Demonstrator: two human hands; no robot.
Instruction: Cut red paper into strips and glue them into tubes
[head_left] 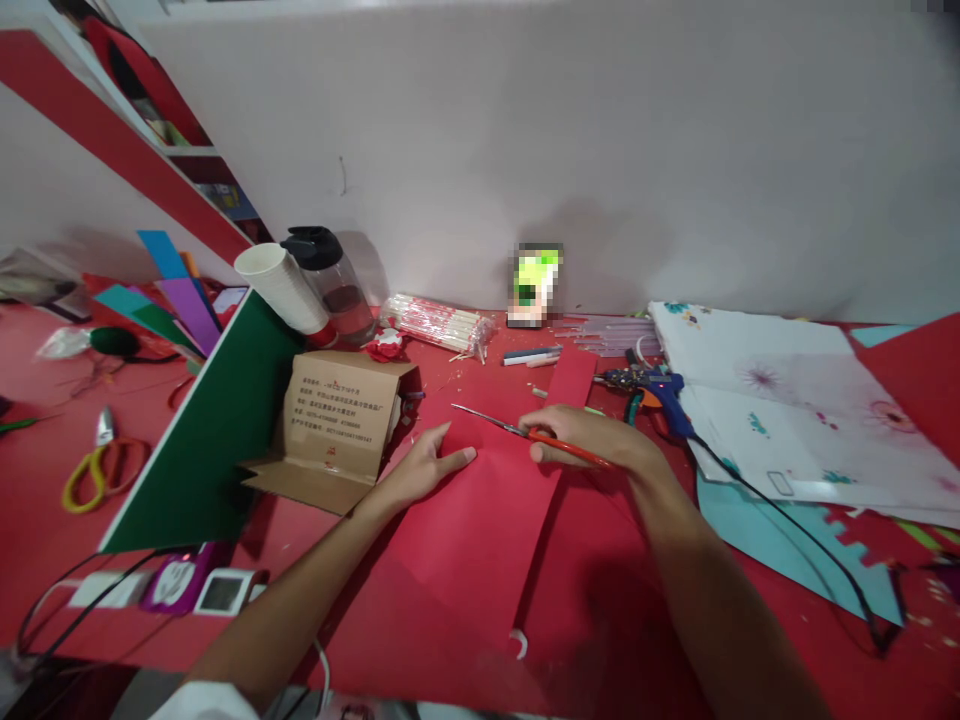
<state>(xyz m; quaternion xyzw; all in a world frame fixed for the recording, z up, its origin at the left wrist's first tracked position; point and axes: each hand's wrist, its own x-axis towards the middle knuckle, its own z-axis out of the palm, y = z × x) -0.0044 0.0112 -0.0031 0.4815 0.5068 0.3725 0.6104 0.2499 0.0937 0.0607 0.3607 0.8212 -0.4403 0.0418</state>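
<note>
A large sheet of red paper (484, 535) lies in front of me on the red table. My left hand (424, 468) grips its left side, thumb on top and some fingers hidden. In my right hand (589, 432) is a pair of scissors with red handles (566, 447). Their blades point left over the upper part of the sheet, and I cannot tell if they are parted. Beyond the right hand a red paper strip (574, 375) sticks up toward the wall.
A folded cardboard box (334, 420) and a green board (210, 430) stand left. Behind are paper cups (281, 290), a bottle (341, 290), packed sticks (435, 322) and a propped phone (534, 285). A blue glue gun (667, 395) with cord and patterned white sheets (787, 410) lie right.
</note>
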